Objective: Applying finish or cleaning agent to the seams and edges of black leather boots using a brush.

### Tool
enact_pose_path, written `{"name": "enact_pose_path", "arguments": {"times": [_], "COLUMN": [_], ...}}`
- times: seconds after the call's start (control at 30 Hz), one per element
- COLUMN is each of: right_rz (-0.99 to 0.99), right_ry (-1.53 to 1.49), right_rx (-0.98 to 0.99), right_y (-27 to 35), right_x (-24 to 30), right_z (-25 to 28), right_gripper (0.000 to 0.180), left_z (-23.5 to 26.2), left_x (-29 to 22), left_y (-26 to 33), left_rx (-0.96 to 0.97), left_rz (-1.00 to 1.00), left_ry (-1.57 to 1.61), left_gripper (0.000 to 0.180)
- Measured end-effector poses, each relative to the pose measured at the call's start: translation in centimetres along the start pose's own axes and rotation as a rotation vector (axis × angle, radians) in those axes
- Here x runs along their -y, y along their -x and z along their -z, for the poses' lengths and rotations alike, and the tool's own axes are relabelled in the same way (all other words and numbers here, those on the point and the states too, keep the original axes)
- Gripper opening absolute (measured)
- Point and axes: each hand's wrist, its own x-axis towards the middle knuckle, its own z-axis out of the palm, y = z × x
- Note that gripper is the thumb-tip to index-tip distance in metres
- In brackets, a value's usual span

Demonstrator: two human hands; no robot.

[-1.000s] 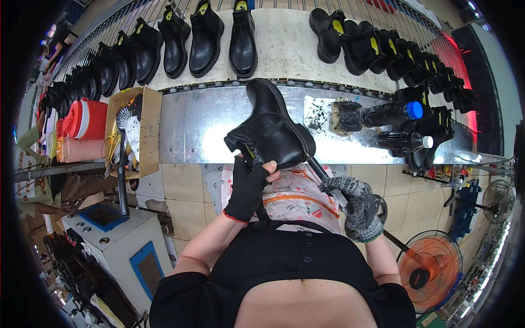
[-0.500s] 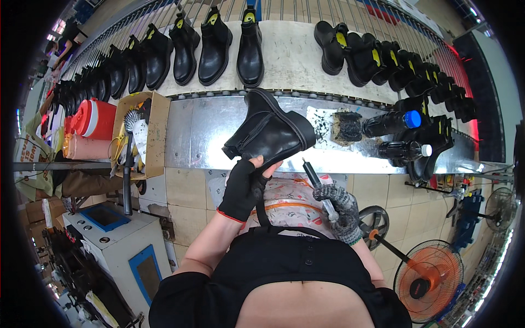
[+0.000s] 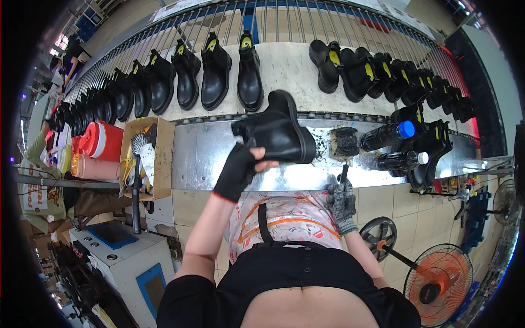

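Sheet metal covers the workbench (image 3: 202,158) that runs across in front of the person, with a spattered apron (image 3: 284,218) below the hands. Nearest, the right hand (image 3: 342,199), in a grey knit glove, is closed around a thin dark tool (image 3: 344,174) pointing up at the bench edge. Left of it and higher, the left hand (image 3: 239,169), in a black fingerless glove, grips a black ankle boot (image 3: 279,134) held tilted above the metal. Just beyond the right hand sit a grimy brush block (image 3: 345,142) and two dark bottles (image 3: 385,135). Farther off, rows of black boots (image 3: 216,74) stand on the conveyor.
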Motion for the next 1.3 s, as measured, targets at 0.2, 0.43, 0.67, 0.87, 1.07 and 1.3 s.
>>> {"name": "enact_pose_path", "arguments": {"times": [0.2,0.43,0.67,0.87,1.07,1.3], "right_rz": [0.065,-0.119,-0.139,0.196,0.346,-0.113], "right_ry": [-0.319,-0.528,-0.212,0.086,0.309,-0.833], "right_rx": [-0.086,-0.031,0.042,-0.049,-0.053,0.149], "right_y": [-3.9,-4.2,-3.6,-3.5,-3.8,-5.5], "right_x": [-1.9,-1.6,-0.3,-1.2,-2.0,-3.9], "right_z": [-0.4,-0.7,1.4,1.8,1.3,2.3], "right_gripper": [0.028,0.020,0.018,0.019,0.029,0.017], "left_z": [-0.1,-1.9,-0.7,3.2,11.8,8.6], "left_x": [-4.5,-4.0,-3.3,-5.3,-6.8,-3.9], "left_y": [-15.7,-28.0,-25.1,-26.1,-27.9,-15.5], "left_rx": [-0.004,-0.461,-0.649,-0.636,-0.516,-0.189], "left_rz": [-0.206,-0.553,-1.211,-0.542,-0.891,-0.368], "left_ry": [-0.370,-1.477,-1.004,-1.537,-1.164,-0.841], "left_gripper": [0.029,0.059,0.055,0.088,0.079,0.021]}}
